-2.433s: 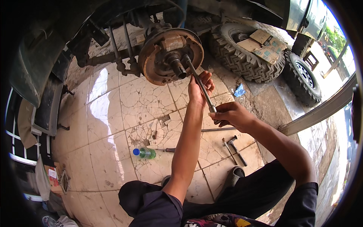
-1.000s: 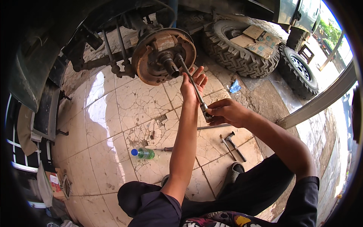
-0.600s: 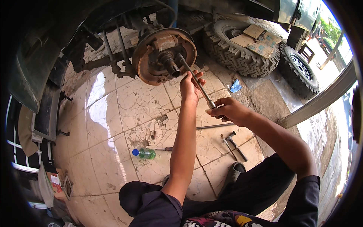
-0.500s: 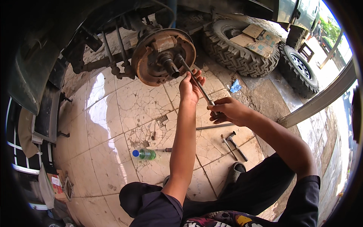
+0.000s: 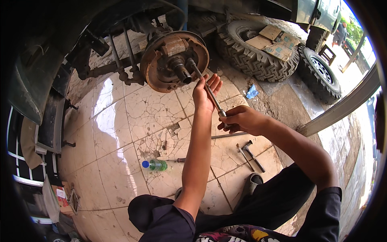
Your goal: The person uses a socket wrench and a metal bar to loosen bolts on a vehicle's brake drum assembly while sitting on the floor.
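1. A cracked tile floor (image 5: pixel 109 173) is stretching beneath the vehicle (image 5: pixel 40 76); at upper right a chunky-treaded tyre (image 5: pixel 246 60) is lying under torn cardboard (image 5: pixel 284 48), with a wheel (image 5: pixel 322 74) standing beside it.
2. A rusty brake backing plate (image 5: pixel 157 74) is facing the person, its hollow spindle (image 5: pixel 182 71) jutting out.
3. A long steel socket bar (image 5: pixel 213 99) is slanting down from the plate, its far end meeting the metal just beside the spindle; the exact seat is too small to make out.
4. The left hand (image 5: pixel 202 97) is cradling the bar midway, palm up, fingers loosely spread rather than wrapped.
5. The right hand (image 5: pixel 244 119) is pinching the near end between thumb and fingers, nearly closed.
6. A hammer (image 5: pixel 254 158), a thin rod (image 5: pixel 244 156), a dark bar (image 5: pixel 229 135) and a blue-capped bottle (image 5: pixel 157 165) are lying on the tiles.
7. With the left palm supporting so loosely, the far end could be slipping off if the right hand pulls sideways; a tilted socket might be rounding whatever it grips, and a sudden release could be sending knuckles against the spindle.
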Action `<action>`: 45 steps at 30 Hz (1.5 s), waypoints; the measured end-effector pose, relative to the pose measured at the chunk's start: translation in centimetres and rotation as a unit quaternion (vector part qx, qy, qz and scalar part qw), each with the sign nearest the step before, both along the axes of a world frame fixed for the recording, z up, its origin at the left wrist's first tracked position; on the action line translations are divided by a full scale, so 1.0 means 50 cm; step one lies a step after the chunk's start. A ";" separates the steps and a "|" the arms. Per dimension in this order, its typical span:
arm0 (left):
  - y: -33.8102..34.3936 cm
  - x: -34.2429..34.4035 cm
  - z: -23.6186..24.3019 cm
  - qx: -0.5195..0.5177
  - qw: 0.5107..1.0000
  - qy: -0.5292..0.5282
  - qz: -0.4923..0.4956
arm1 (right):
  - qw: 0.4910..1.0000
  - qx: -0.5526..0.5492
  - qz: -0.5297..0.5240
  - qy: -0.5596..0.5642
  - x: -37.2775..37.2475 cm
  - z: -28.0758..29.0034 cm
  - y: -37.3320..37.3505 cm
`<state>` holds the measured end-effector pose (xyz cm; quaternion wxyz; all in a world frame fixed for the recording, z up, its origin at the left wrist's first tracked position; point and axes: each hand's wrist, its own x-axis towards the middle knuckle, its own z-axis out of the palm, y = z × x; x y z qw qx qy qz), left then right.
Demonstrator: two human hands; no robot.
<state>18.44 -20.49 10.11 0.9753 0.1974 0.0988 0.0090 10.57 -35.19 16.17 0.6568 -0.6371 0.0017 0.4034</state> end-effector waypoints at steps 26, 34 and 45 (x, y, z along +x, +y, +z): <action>0.003 -0.008 0.006 -0.016 0.998 -0.008 -0.062 | 0.999 0.023 -0.017 -0.038 -0.007 0.019 -0.004; 0.002 0.013 -0.012 -0.096 0.995 0.028 -0.006 | 0.990 -0.103 0.005 -0.098 -0.011 0.028 0.005; -0.013 -0.002 0.013 -0.012 0.997 0.068 -0.017 | 0.969 -0.205 0.032 -0.132 -0.008 0.028 0.002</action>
